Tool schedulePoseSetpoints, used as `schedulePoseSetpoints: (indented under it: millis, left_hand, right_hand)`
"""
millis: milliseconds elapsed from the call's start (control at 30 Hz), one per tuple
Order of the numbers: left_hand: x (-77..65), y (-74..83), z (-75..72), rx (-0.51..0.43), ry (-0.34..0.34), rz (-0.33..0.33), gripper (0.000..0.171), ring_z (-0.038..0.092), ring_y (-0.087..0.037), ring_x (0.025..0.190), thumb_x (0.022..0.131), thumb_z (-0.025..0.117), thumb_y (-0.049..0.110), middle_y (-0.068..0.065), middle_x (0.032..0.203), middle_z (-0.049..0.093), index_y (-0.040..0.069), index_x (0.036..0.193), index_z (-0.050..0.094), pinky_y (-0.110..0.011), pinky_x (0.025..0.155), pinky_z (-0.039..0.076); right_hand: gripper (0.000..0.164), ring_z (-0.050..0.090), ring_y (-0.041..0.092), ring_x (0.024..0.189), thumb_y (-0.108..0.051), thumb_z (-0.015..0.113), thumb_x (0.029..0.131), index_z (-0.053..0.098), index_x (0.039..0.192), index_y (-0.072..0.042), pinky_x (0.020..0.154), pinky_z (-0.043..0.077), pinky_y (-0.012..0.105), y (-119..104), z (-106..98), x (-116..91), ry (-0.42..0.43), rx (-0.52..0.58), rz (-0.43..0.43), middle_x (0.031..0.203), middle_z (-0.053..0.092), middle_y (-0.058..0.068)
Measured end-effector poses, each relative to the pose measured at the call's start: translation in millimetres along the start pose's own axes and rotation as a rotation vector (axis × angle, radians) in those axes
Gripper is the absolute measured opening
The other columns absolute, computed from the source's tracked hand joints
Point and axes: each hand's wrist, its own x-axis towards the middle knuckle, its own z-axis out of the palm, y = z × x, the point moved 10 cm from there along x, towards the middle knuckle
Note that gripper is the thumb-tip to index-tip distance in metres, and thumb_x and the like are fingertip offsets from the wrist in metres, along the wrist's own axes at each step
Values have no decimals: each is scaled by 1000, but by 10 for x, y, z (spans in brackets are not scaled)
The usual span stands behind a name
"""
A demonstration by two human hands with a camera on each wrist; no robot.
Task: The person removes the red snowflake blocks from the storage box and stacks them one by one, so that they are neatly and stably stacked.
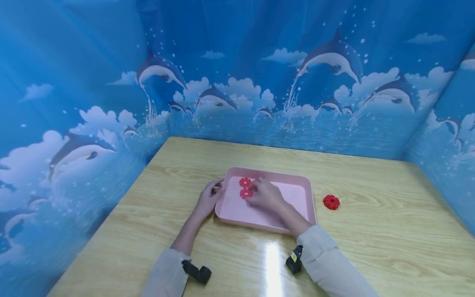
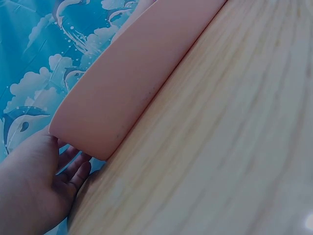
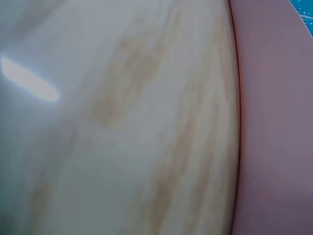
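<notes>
A shallow pink tray (image 1: 274, 222) lies on the table, with red flower-shaped pieces inside its left half. Two of these show well, an upper red flower (image 1: 245, 182) and a lower red flower (image 1: 246, 193); a third is mostly covered by the right hand. Bent over them, my right hand (image 1: 266, 194) has its fingertips at the pieces, and whether they pinch one is hidden. My left hand (image 1: 208, 199) holds the tray by its left side, with fingers curled against the outer wall (image 2: 98, 132) in the left wrist view. In the right wrist view only the tray's side (image 3: 276, 127) shows.
Outside the tray, to its right, another red flower-shaped piece (image 1: 331, 202) lies on the wooden table (image 1: 378, 231). A blue dolphin-print curtain (image 1: 237, 74) stands behind the table and along both sides. Light glares on the tabletop near the front.
</notes>
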Motion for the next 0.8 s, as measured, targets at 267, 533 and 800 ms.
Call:
schedulePoseSetpoints:
  millis: [267,533,800]
  left_hand:
    - [-5,9,-6,-9,1,-1,37,54,-39,99,90,55,1,-25,109,52,-9,125,49,-44,86,46]
    - [10,-19,11,-8,0,4,36,54,-38,97,90,55,1,-25,108,52,-10,124,49,-43,84,47]
    - [122,-364,20,-5,21,-7,38,55,-33,99,91,58,9,-18,110,53,-2,126,51,-40,86,47]
  right_hand:
    - [44,49,13,80,-36,77,70,65,102,-9,68,47,29,-21,-39,-27,8,-18,-15,90,49,-3]
    - [45,54,13,81,-37,80,68,64,99,-9,67,48,26,-31,-245,-160,57,16,-50,90,53,-3]
    - [45,54,14,78,-34,78,71,62,104,-8,64,48,27,43,-481,-342,62,61,-69,96,55,0]
